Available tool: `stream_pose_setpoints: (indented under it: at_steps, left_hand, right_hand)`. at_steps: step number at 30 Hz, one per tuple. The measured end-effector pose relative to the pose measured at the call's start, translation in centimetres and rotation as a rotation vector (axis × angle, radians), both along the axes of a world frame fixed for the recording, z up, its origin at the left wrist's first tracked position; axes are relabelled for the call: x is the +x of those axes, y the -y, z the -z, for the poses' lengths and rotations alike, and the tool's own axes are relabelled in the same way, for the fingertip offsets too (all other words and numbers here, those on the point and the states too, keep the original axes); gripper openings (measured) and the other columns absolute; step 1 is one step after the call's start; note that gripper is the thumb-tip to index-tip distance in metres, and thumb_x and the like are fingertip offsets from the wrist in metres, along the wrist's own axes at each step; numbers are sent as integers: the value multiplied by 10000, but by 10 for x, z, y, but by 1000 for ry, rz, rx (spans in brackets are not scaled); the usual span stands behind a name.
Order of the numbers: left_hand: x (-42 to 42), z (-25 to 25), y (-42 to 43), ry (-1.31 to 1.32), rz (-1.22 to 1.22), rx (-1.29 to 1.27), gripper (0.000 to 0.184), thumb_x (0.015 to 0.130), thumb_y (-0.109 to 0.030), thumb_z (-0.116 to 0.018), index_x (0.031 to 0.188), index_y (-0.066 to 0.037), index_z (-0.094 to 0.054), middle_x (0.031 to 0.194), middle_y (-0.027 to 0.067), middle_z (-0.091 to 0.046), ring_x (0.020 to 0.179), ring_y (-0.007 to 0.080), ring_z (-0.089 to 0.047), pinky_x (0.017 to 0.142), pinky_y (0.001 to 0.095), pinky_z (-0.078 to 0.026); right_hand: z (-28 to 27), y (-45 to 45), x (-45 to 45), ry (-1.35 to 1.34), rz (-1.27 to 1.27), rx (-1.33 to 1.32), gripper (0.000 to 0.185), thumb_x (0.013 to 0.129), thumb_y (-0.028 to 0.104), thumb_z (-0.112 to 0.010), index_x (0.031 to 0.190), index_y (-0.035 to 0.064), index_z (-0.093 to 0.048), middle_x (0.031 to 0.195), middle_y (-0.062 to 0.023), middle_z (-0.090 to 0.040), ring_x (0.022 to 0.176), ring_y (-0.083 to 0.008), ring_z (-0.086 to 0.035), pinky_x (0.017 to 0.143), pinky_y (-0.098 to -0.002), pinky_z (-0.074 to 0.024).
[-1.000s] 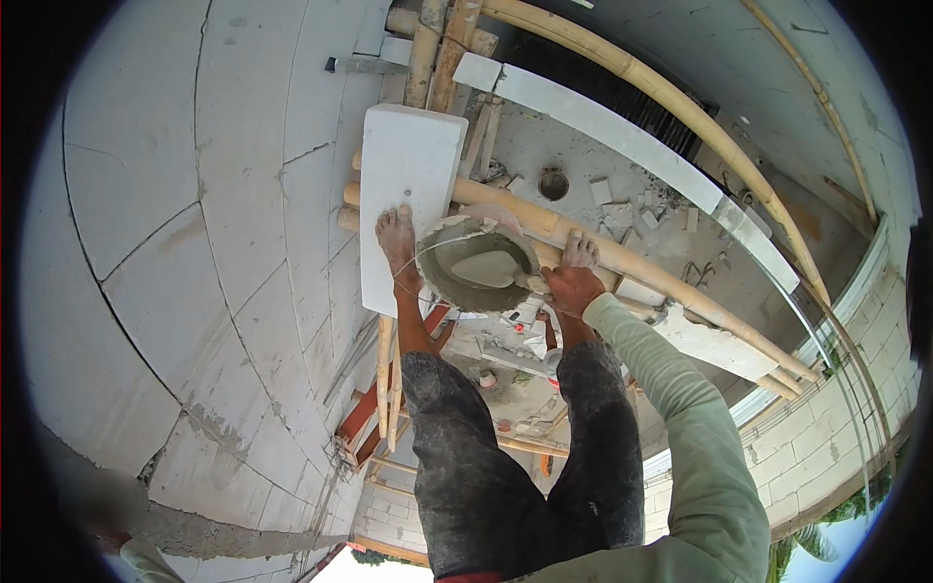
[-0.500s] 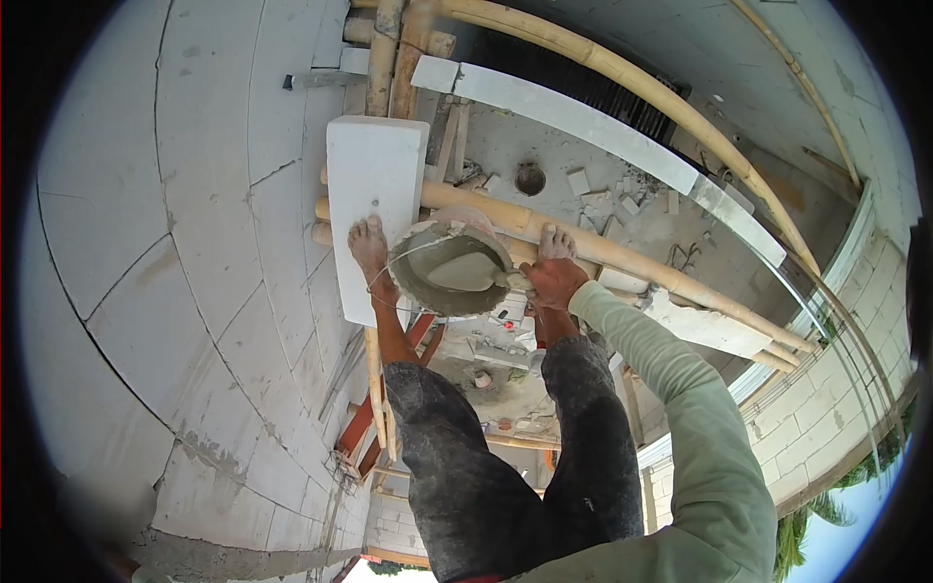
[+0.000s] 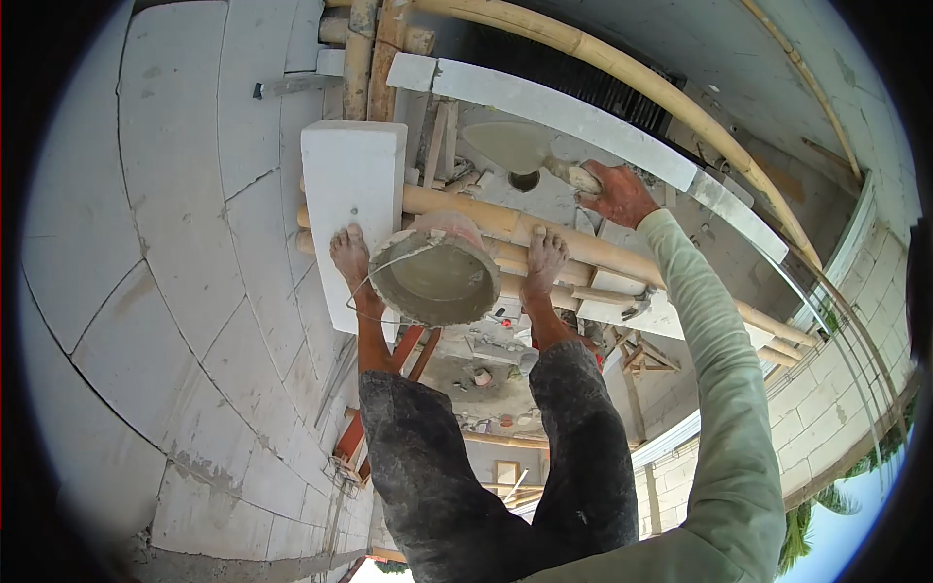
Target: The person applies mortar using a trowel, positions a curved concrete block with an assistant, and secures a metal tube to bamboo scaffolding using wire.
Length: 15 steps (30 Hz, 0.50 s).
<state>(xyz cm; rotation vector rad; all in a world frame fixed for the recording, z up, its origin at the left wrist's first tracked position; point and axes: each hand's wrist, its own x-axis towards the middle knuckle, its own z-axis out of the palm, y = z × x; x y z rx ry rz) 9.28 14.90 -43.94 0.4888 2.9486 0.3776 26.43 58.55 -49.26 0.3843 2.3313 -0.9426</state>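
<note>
My right hand (image 3: 620, 197) is closed round the handle of a trowel (image 3: 505, 146), held out past the bamboo poles. The trowel's broad blade is coated in wet grey mortar and points left. Between my bare feet, a bucket (image 3: 455, 223) with a wire handle holds grey mortar (image 3: 437, 274). Under my left foot lies a long white block (image 3: 353, 170). My right foot (image 3: 546, 255) rests by the bamboo poles (image 3: 622, 257). My left hand is out of view.
A wall of large pale blocks (image 3: 175, 126) rises close on the left. A hammer (image 3: 637, 304) lies on a pale board right of my right foot. A curved row of white blocks (image 3: 564, 109) runs beyond. Far below, the floor has rubble and a round container (image 3: 525, 182).
My right hand has lifted the trowel out of the bucket and carried it forward and up to the right. The view has shifted slightly, and the hammer now shows.
</note>
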Motion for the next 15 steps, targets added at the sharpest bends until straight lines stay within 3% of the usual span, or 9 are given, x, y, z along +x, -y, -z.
stream_pose_setpoints:
  at_steps: [1, 4, 5, 12, 15]
  left_hand:
    - [12, 57, 0, 82, -18, -19, 345, 925, -317, -487, 951, 23, -537, 942, 217, -557, 931, 354, -508, 820, 462, -407]
    - [18, 131, 34, 148, -63, -109, 325, 940, -308, -421, 960, 8, -493, 983, 228, -517, 1012, 390, -473, 886, 481, -367]
    - [18, 130, 37, 204, -11, -138, 175, 907, -183, -477, 911, -14, -428, 906, 214, -473, 928, 382, -471, 845, 471, -379]
    - [17, 148, 54, 28, 198, -271, 228, 844, -170, -535, 957, 3, -440, 908, 211, -488, 904, 389, -473, 831, 481, -373]
    - [16, 149, 56, 92, -45, -160, 299, 971, -219, -343, 967, 18, -525, 1105, 254, -555, 1102, 408, -471, 979, 484, -348]
  right_hand:
    - [7, -12, -6, 35, 39, 46, 480, 771, 291, -692, 1169, 78, -531, 920, -202, -655, 905, -390, -619, 810, -482, -487]
    - [33, -41, -15, 56, 78, 197, 404, 804, 266, -670, 1142, 97, -526, 901, -181, -661, 869, -373, -639, 765, -474, -507]
    - [41, -44, -14, 25, 68, 279, 391, 815, 263, -663, 1139, 95, -521, 899, -175, -660, 858, -365, -643, 750, -468, -514]
    - [64, -6, -26, -99, 9, 527, 390, 851, 270, -640, 1164, 91, -491, 967, -120, -588, 869, -305, -654, 719, -425, -554]
    - [72, 22, -48, -174, 28, 556, 392, 846, 260, -645, 1165, 90, -495, 963, -120, -593, 909, -300, -645, 727, -423, -553]
